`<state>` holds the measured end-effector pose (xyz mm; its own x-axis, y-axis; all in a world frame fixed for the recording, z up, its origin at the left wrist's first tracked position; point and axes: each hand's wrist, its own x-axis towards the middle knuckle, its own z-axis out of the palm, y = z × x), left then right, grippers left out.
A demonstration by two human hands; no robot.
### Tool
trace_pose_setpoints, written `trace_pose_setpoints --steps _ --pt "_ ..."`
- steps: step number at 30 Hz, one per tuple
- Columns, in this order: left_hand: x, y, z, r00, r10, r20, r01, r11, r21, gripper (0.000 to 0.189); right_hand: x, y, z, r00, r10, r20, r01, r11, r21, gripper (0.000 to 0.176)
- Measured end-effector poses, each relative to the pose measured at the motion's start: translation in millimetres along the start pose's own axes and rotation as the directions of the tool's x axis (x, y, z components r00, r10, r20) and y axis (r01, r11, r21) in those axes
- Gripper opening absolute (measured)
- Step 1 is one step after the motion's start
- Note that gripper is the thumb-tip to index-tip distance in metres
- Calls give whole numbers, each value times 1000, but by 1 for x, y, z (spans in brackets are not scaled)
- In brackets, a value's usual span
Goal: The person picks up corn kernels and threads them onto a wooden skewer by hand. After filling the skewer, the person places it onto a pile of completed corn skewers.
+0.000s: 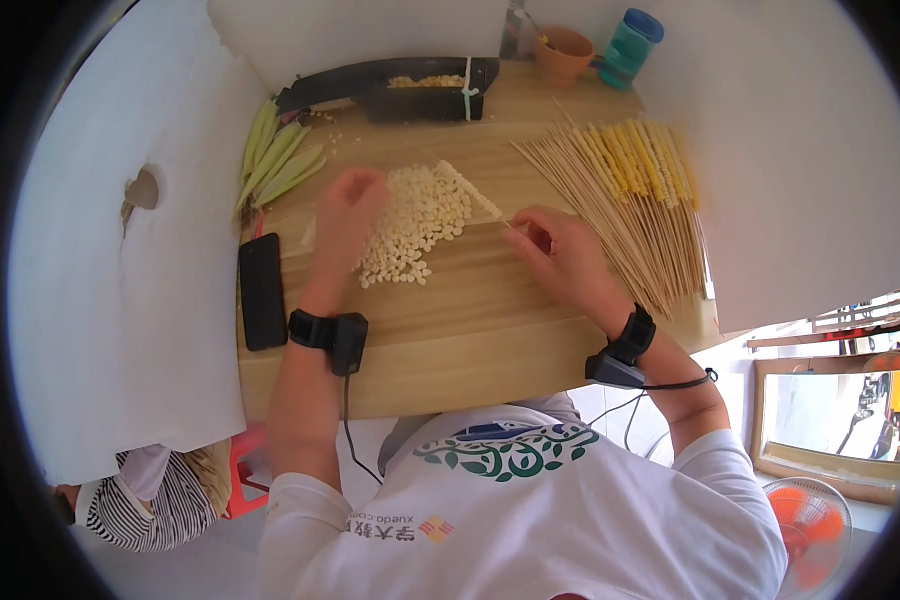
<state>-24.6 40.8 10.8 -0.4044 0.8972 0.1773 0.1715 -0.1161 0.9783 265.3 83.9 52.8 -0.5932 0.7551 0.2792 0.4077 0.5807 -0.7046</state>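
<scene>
My right hand pinches the lower end of a thin wooden skewer. Small pale pieces are threaded along its upper part, which points up and left over a pile of small white, roundish pieces. At the left side of that pile is my left hand, raised and smeared by motion. Its fingers look bent, but whether they hold a piece cannot be made out. Both wrists wear black strapped devices.
Bare skewers and skewers threaded with yellow pieces lie at the right. Long green pods or husks and a black phone lie left. Behind stand a black container, an orange-brown pot and a teal bottle.
</scene>
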Motion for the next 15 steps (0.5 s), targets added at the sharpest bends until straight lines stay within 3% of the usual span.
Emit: trace_pose_setpoints --steps 1,5,7,8,9,10,11,12,13,15 --pt "0 0 0 1000 1 1 -1 1000 -2 10 -4 -10 -7 992 -101 -75 95 992 -86 14" --pt "-2 -2 4 1000 8 7 -9 997 70 11 -20 -56 -35 958 -243 -153 224 965 -134 14" --pt "0 -4 4 1000 25 8 -25 998 65 12 -31 -93 -59 962 -261 -85 272 946 174 18" --pt "1 -9 4 999 43 2 -42 995 87 12 -40 -109 -76 912 -403 -80 410 879 244 22" --pt "2 -11 4 998 55 0 -55 992 111 12 -44 -123 -84 775 -594 -214 631 716 297 14" --pt "1 -10 5 999 44 9 -45 992 121 12 -49 -146 -91 738 -615 -279 671 619 408 14" --pt "2 -9 5 999 33 18 -35 989 146 12 -46 -153 -78 556 -591 -584 829 342 443 8" --pt "1 -8 5 999 24 25 -28 985 169 12 -85 -147 -126 728 -631 -266 622 446 644 13" --pt "-6 -12 4 999 15 31 -20 985 174 12 -101 -155 -128 735 -622 -269 616 448 647 13" --pt "5 -14 5 998 61 20 -64 965 254 13 -112 -162 -134 646 -537 -543 748 301 592 15"
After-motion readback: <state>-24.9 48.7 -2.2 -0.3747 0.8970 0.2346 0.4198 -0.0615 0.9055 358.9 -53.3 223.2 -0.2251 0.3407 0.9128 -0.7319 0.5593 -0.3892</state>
